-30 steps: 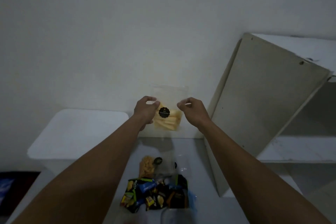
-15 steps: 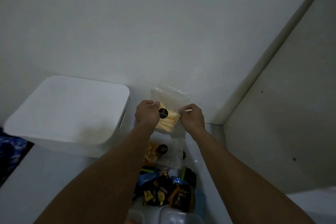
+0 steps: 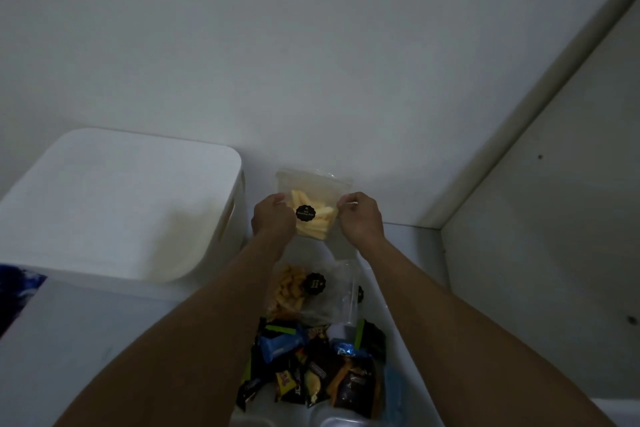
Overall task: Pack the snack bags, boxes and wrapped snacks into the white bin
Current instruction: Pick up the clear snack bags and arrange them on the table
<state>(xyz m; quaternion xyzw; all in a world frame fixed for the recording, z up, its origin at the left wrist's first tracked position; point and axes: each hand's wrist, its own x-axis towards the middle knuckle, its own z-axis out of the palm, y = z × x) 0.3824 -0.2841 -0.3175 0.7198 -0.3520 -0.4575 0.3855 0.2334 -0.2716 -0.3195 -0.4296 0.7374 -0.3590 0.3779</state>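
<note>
A clear snack bag [image 3: 317, 215] of pale yellow sticks with a round black label is held up in front of the wall. My left hand [image 3: 272, 218] pinches its left edge and my right hand [image 3: 360, 218] pinches its right edge. The white bin [image 3: 114, 204] stands to the left of the bag, its handle slot facing my left hand; I cannot see inside it. Below my hands lies a second clear bag of orange-yellow snacks [image 3: 298, 291], and nearer me a pile of dark wrapped snacks [image 3: 311, 364].
A beige cabinet panel [image 3: 540, 253] rises close on the right. A white surface [image 3: 69, 340] carries the bin and snacks. Clear plastic containers [image 3: 332, 421] show at the bottom edge. Something blue [image 3: 17, 291] lies at the far left.
The view has tilted down and left, so the bin shows larger. Both hands still hold the bag, now lower and closer to the bin's right side.
</note>
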